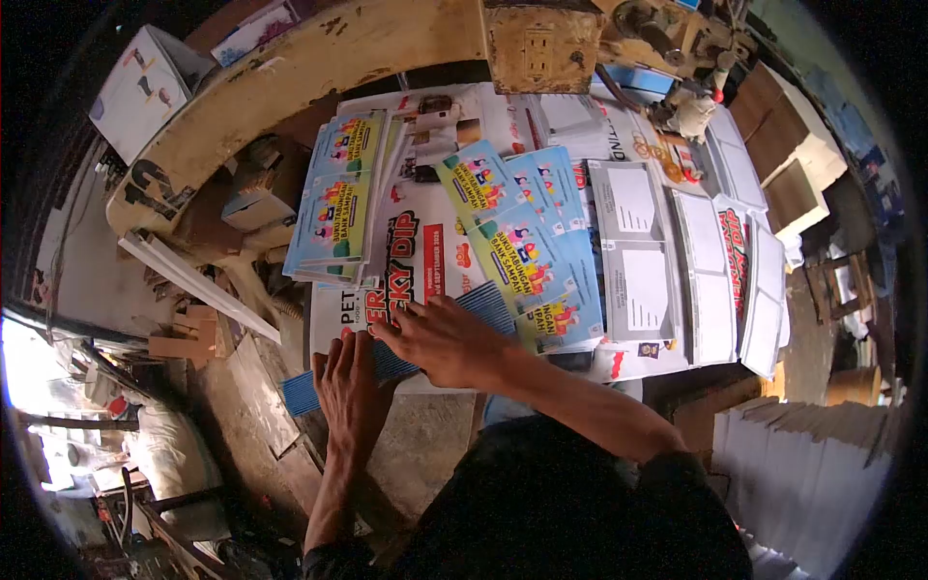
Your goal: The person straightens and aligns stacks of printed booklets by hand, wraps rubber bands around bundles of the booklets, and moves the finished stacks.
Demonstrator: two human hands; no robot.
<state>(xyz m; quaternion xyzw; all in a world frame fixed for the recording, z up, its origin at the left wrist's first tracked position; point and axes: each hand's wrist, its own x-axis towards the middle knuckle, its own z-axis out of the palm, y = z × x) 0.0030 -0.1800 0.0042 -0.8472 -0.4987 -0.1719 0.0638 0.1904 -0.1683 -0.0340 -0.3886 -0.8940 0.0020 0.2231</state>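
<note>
Greenish wall (797,43), brown floor (425,440), bright light (34,372).

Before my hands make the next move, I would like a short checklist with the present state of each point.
1. Both hands on the blue ribbed piece: ok, the left hand and the right hand both touch it.
2. Firm grip on it: cannot tell, the hands hide their undersides.
3. Piece wholly over the printed table cover: not ok, its left end reaches past the edge.
4. Booklets in the middle squared up: not ok, they lie spread and overlapping at different angles.
5. Left booklet stack clear of the hands: ok, it lies beyond them.
6. Grey-bordered sheets clear of the hands: ok.
</note>
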